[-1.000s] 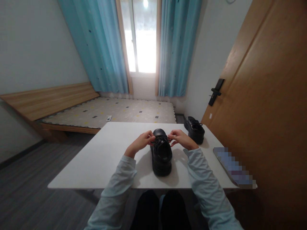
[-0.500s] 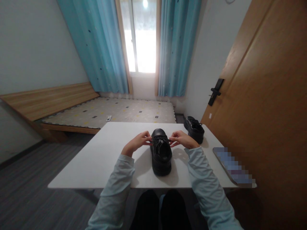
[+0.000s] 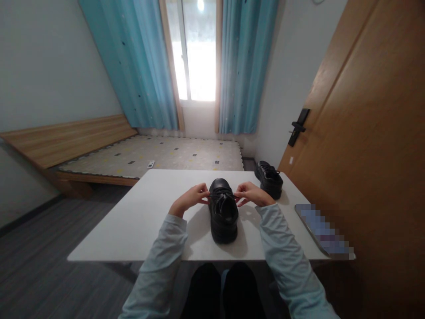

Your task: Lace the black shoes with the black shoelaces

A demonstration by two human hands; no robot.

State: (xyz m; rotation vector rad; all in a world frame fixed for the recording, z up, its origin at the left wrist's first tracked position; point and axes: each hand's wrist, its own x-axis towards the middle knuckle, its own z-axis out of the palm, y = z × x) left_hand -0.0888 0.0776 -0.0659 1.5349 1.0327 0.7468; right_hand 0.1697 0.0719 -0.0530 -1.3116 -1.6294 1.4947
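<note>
A black lace-up shoe point(image 3: 224, 226) stands upright on the white table point(image 3: 133, 230), its toe pointing away from me. Its black shoelace point(image 3: 222, 193) crosses the front of the opening. On the left side of the shoe, my left hand point(image 3: 195, 196) pinches one part of the lace between thumb and fingers. My right hand point(image 3: 249, 193) does the same with the lace on the right side. Both hands are closed, and the lace ends are too fine to follow. Farther back on the right sits a second black shoe point(image 3: 270, 181).
A flat tray-like object point(image 3: 318, 230), its surface blurred out, lies along the table's right edge beside the wooden door point(image 3: 365, 133). Beyond the table is a bed point(image 3: 179, 153) with a small white device point(image 3: 151, 164) on it.
Almost nothing differs. My left hand has shifted very slightly down; the shoe and my right hand stay in place.
</note>
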